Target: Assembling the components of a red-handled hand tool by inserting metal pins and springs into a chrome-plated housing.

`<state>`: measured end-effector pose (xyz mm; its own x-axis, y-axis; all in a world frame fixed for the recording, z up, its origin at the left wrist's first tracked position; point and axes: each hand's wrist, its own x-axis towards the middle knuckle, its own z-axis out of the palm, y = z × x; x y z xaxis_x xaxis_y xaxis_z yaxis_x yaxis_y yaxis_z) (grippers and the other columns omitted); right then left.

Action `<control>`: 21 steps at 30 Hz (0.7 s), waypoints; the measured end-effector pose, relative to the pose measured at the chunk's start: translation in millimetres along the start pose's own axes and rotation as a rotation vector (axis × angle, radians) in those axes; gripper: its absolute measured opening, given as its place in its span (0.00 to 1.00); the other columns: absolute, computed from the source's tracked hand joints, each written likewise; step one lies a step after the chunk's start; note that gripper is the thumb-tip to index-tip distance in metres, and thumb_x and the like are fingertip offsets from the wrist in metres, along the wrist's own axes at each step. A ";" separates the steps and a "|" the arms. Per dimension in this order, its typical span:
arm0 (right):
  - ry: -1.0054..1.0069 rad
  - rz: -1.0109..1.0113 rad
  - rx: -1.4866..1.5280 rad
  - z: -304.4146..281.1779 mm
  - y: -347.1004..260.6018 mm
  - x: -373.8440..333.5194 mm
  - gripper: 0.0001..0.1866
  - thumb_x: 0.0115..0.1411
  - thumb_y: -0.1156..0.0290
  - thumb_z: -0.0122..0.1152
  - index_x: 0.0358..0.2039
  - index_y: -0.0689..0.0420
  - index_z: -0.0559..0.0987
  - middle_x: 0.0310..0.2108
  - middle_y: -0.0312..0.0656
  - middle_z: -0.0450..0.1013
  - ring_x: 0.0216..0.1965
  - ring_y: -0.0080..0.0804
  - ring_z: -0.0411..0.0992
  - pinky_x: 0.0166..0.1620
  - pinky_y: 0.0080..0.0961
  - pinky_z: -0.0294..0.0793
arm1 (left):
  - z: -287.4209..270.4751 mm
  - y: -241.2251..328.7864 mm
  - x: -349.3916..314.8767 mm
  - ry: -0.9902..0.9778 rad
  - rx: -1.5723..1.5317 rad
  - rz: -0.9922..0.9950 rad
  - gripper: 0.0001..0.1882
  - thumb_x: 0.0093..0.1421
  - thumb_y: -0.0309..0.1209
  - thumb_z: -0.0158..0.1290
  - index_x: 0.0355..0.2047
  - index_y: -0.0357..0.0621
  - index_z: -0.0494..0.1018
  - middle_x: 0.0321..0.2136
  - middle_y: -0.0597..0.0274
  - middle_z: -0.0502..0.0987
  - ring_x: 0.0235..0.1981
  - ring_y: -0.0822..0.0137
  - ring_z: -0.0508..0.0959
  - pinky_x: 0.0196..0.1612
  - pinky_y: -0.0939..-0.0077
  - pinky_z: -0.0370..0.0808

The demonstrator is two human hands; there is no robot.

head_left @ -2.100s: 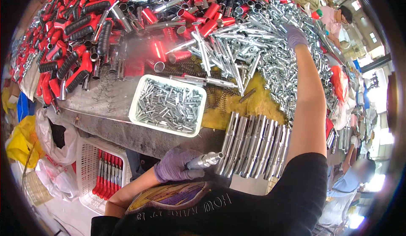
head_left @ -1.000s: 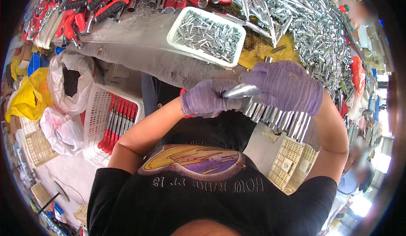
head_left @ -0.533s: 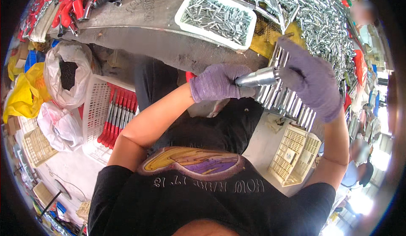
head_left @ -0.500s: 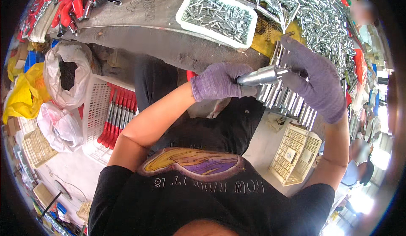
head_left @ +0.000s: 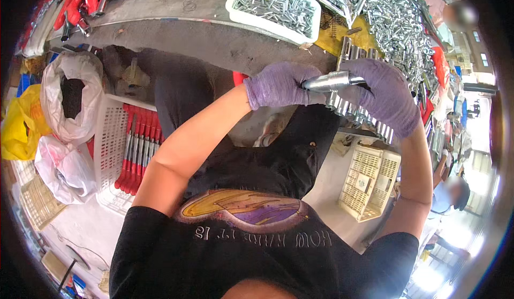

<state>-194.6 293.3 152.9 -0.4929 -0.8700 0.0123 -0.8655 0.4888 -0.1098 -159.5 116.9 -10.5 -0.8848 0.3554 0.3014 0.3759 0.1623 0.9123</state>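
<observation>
My left hand, in a purple knit glove, is closed around the left end of a shiny metal tube. The tube lies roughly level in front of me and is wider toward its right part. At its right end a thinner metal piece sticks out toward my right hand, also gloved in purple. The right fingers curl over that end, and the palm hides part of what they grip. Just behind and below the right hand, several metal tubes lie side by side at the bench edge.
On the bench stands a white tray of small metal pins. A heap of metal parts lies right of it, beside yellow sheeting. A white crate holds red-and-silver tools at lower left; a cream crate sits at lower right.
My right hand has moved in closer to the tube, and its fingers have closed at the tube's right end. The left hand keeps its grip. The whole view has shifted slightly.
</observation>
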 end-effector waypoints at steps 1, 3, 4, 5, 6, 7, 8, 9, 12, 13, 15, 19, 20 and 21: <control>-0.062 0.135 0.041 1.5 -0.9 2.0 0.22 0.53 0.48 0.59 0.36 0.55 0.77 0.27 0.47 0.75 0.29 0.45 0.75 0.33 0.35 0.74 | -2.9 2.2 0.1 -0.024 0.012 -0.037 0.23 0.51 0.52 0.57 0.37 0.48 0.74 0.28 0.56 0.76 0.34 0.56 0.77 0.38 0.68 0.73; -0.098 0.283 0.053 11.6 -5.1 3.2 0.22 0.55 0.45 0.54 0.32 0.53 0.76 0.20 0.44 0.73 0.25 0.45 0.74 0.29 0.36 0.73 | 0.0 0.8 -4.2 -0.009 0.020 -0.022 0.23 0.51 0.52 0.57 0.37 0.48 0.74 0.29 0.55 0.76 0.34 0.55 0.77 0.39 0.67 0.73; -0.096 0.279 0.049 14.1 -5.0 4.1 0.22 0.55 0.45 0.54 0.32 0.53 0.76 0.20 0.44 0.73 0.25 0.45 0.74 0.29 0.36 0.73 | 1.5 -0.8 -5.3 0.003 0.026 -0.005 0.23 0.51 0.52 0.57 0.37 0.48 0.74 0.30 0.54 0.76 0.34 0.54 0.77 0.39 0.67 0.73; -0.026 0.157 -0.034 15.5 -4.8 5.0 0.21 0.55 0.46 0.54 0.30 0.53 0.76 0.20 0.44 0.72 0.25 0.44 0.74 0.28 0.37 0.72 | 1.8 -2.5 -5.8 0.007 0.029 -0.003 0.23 0.51 0.52 0.57 0.37 0.48 0.74 0.30 0.54 0.76 0.34 0.54 0.77 0.39 0.67 0.73; 0.045 0.035 -0.117 15.8 -5.1 6.2 0.21 0.56 0.46 0.54 0.29 0.53 0.76 0.20 0.44 0.72 0.25 0.44 0.74 0.27 0.37 0.72 | 2.3 -4.1 -6.5 0.019 0.000 -0.002 0.23 0.51 0.52 0.57 0.37 0.48 0.74 0.30 0.54 0.77 0.34 0.54 0.77 0.38 0.67 0.73; 0.207 -0.112 -0.212 17.2 -9.5 10.6 0.19 0.57 0.50 0.53 0.23 0.53 0.75 0.19 0.43 0.71 0.23 0.42 0.74 0.26 0.36 0.71 | 3.6 -5.5 -8.7 0.032 -0.030 -0.003 0.23 0.51 0.52 0.57 0.37 0.48 0.74 0.30 0.54 0.77 0.33 0.53 0.77 0.38 0.66 0.73; 0.207 -0.115 -0.213 18.4 -11.2 11.2 0.19 0.57 0.50 0.53 0.23 0.53 0.75 0.19 0.43 0.71 0.23 0.42 0.74 0.26 0.36 0.71 | 5.7 -8.1 -8.7 0.035 -0.030 -0.003 0.23 0.51 0.52 0.57 0.37 0.48 0.74 0.30 0.54 0.77 0.33 0.53 0.77 0.38 0.66 0.73; 0.189 -0.108 -0.286 20.6 -12.6 10.5 0.19 0.58 0.51 0.53 0.21 0.53 0.74 0.19 0.42 0.71 0.22 0.41 0.73 0.25 0.35 0.70 | 8.2 -11.3 -6.5 0.047 -0.017 0.040 0.22 0.51 0.52 0.58 0.36 0.48 0.75 0.30 0.54 0.77 0.33 0.54 0.77 0.37 0.67 0.73; 0.207 0.056 -0.328 31.2 -24.5 11.3 0.19 0.59 0.54 0.52 0.18 0.54 0.73 0.18 0.41 0.71 0.21 0.40 0.72 0.24 0.34 0.69 | 9.8 -10.7 -8.0 0.035 -0.014 0.028 0.22 0.51 0.51 0.58 0.36 0.47 0.74 0.30 0.54 0.77 0.32 0.55 0.78 0.37 0.68 0.73; 0.248 0.202 -0.294 35.0 -29.0 14.1 0.20 0.59 0.54 0.52 0.17 0.54 0.73 0.18 0.41 0.71 0.21 0.39 0.72 0.23 0.33 0.69 | 7.7 -8.1 -10.4 0.019 -0.013 -0.030 0.22 0.51 0.50 0.58 0.37 0.47 0.74 0.31 0.54 0.77 0.32 0.55 0.78 0.37 0.69 0.73; 0.232 0.239 -0.227 35.5 -36.3 17.9 0.19 0.58 0.53 0.53 0.19 0.55 0.74 0.17 0.40 0.71 0.21 0.39 0.72 0.24 0.33 0.69 | 6.8 -1.8 -16.4 0.056 0.011 -0.065 0.21 0.51 0.49 0.58 0.37 0.47 0.74 0.32 0.55 0.77 0.33 0.57 0.78 0.37 0.70 0.73; 0.126 0.166 0.226 42.6 -42.9 -4.0 0.22 0.52 0.50 0.61 0.38 0.55 0.74 0.30 0.47 0.73 0.32 0.47 0.73 0.34 0.34 0.72 | 19.0 19.3 -61.3 0.350 -0.881 -0.073 0.09 0.57 0.33 0.55 0.38 0.46 0.72 0.30 0.63 0.76 0.29 0.64 0.77 0.40 0.70 0.74; 0.121 -0.015 0.261 54.8 -47.7 -16.4 0.28 0.50 0.50 0.64 0.46 0.55 0.72 0.38 0.50 0.73 0.38 0.49 0.73 0.40 0.33 0.72 | 17.1 14.8 -72.5 0.375 -0.885 -0.096 0.09 0.57 0.33 0.55 0.38 0.46 0.72 0.30 0.63 0.76 0.29 0.64 0.77 0.40 0.70 0.74; -0.132 0.059 0.285 67.5 -57.6 -24.8 0.30 0.49 0.54 0.65 0.49 0.56 0.69 0.44 0.51 0.69 0.45 0.50 0.70 0.45 0.33 0.71 | 14.8 9.2 -84.1 0.575 -1.273 -0.131 0.07 0.58 0.32 0.52 0.36 0.46 0.71 0.29 0.63 0.75 0.28 0.64 0.76 0.41 0.67 0.75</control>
<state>-126.5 282.3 91.8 -0.5097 -0.8506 -0.1291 -0.7666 0.5171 -0.3806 -77.5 102.1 -31.6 -0.9974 -0.0694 -0.0174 0.0530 -0.8803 0.4714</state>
